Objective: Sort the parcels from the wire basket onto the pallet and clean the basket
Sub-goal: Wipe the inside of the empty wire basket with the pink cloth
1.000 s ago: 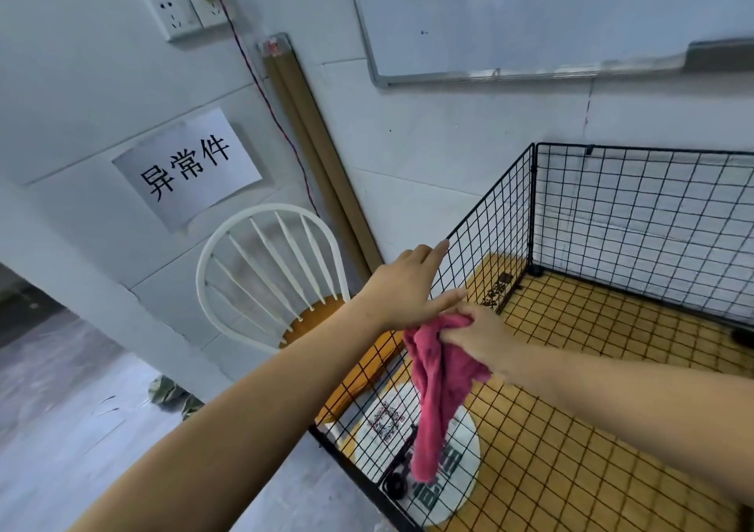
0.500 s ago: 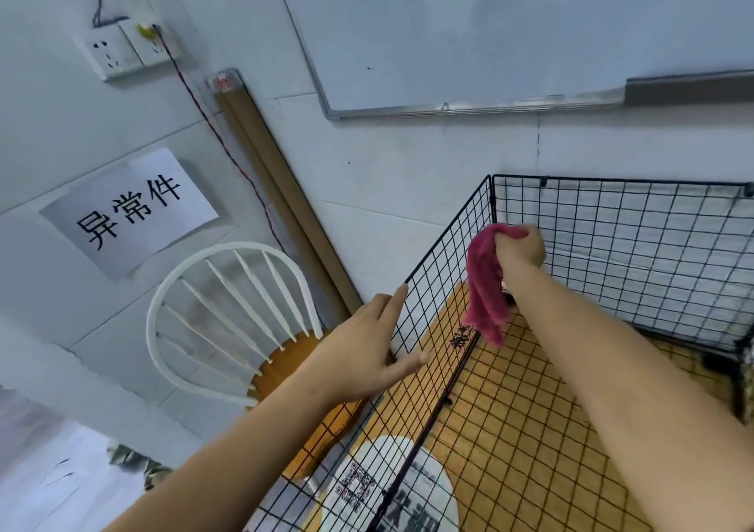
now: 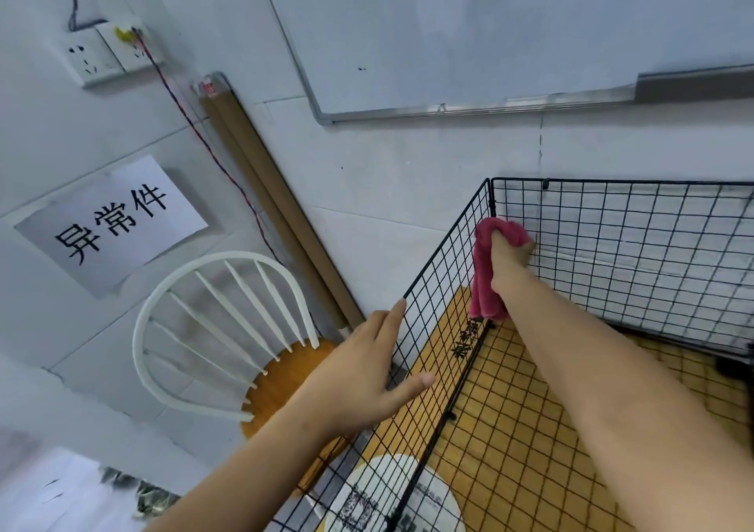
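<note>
Wiping the wire basket point(image 3: 636, 246) is the step in hand.

Head view, change:
- The right hand point(image 3: 510, 256) grips a bunched pink cloth point(image 3: 485, 291) and presses it against the back panel, just beside the far corner and near the top rim.
- One second ago the cloth hung low at the near part of the side panel. The wipe has therefore travelled along that panel to the corner.
- The left hand point(image 3: 359, 376), fingers straight and spread, now lies flat against the side panel at its rim, apart from the cloth, and appears to brace it.
- No parcel shows inside the basket. Sorting is judged complete and cleaning is judged under way.

Head view, writing:
- The paper sign point(image 3: 110, 221) on the wall reads "异常件".
- Black characters on the yellow floor mat point(image 3: 530, 429) below the cloth are not legible.
- The round label point(image 3: 428, 495) carries a QR-type code; its text is unreadable.
</note>
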